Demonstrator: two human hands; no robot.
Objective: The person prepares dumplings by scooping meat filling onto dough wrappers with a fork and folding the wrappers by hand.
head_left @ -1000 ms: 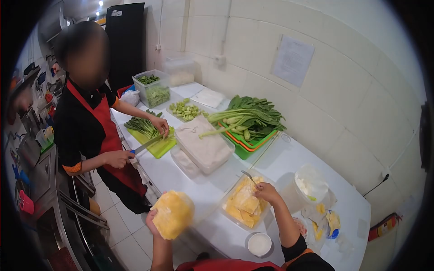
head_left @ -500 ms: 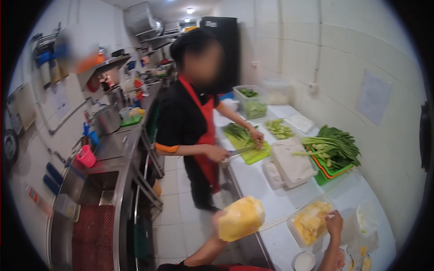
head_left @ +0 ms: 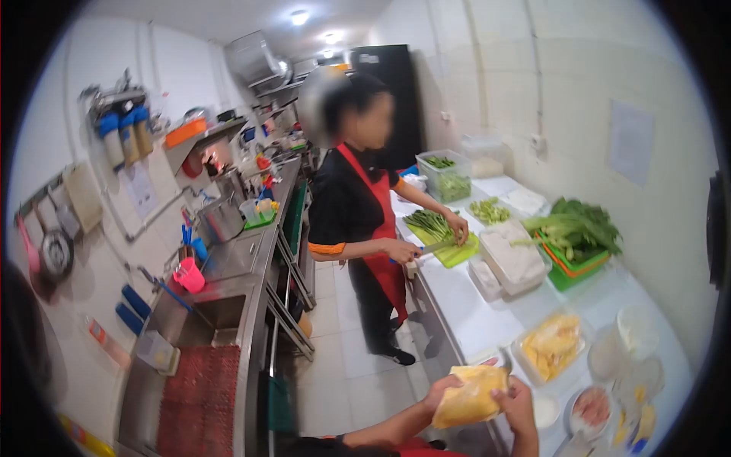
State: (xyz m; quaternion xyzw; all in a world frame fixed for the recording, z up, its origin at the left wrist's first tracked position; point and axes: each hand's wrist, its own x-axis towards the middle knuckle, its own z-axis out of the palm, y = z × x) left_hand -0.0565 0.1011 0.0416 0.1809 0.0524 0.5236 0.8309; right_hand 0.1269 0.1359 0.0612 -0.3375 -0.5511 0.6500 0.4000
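Observation:
A yellow stack of dough wrappers (head_left: 470, 394), its edges pale, hangs over the near edge of the white worktop. My left hand (head_left: 439, 394) grips its left side, fingers partly hidden behind it. With thumb on the face near its right edge, my right hand (head_left: 518, 404) is closed on the same stack. Just beyond, a clear tub (head_left: 521, 355) contains folded yellow pieces (head_left: 551, 349). Beside my right hand stand a small bowl of white stuff (head_left: 544, 411) and a bowl of pinkish minced filling (head_left: 592, 407).
A co-worker (head_left: 359, 183) cuts green vegetables on a green board (head_left: 454, 255) with a knife. Past the tub are a white-filled container (head_left: 514, 257) and leafy greens (head_left: 576, 228) in stacked baskets. Leftward, across the aisle, lies a steel sink (head_left: 221, 313).
My right hand has left the tub and now grips the wrapper stack beside my left hand. The stack has moved right and down in view. My view has turned left.

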